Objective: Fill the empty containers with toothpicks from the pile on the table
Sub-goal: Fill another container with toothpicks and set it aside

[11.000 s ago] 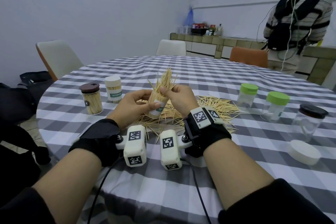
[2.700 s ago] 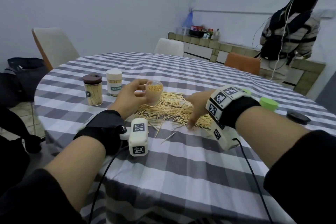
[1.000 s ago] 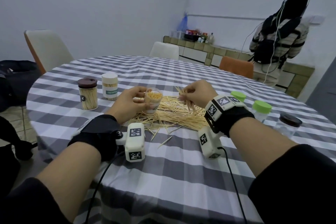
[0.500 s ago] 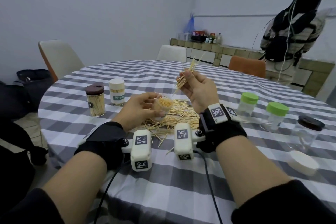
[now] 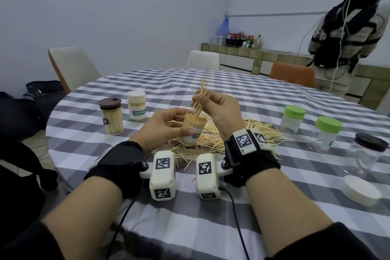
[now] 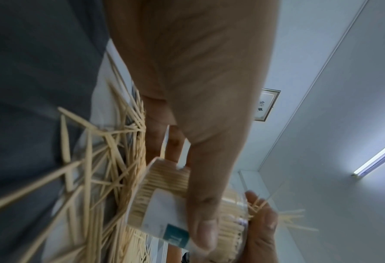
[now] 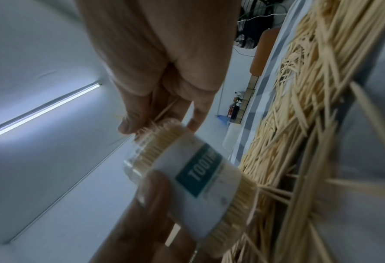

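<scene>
Container in my left hand (image 5: 162, 125): I see clear, glossy plastic on the container (image 5: 193, 131), with a matt white paper label.
Bundle in my right hand (image 5: 221, 112): the toothpicks (image 5: 200, 101) look like pale, bare wood, matt and smooth.
Pile (image 5: 228, 135): same pale wood, dull finish.
Tablecloth (image 5: 211, 228): grey-and-white checked cloth, matt, softly creased near the near edge.
Green-lidded jars (image 5: 292, 120): I read clear plastic bodies, matt green plastic lids.
Dark-lidded jar (image 5: 367, 157): transparent and shiny; glass or plastic I cannot tell.
Loose lid (image 5: 362, 190): white plastic, satin.
Wrist straps (image 5: 253, 162): black matt fabric.
</scene>
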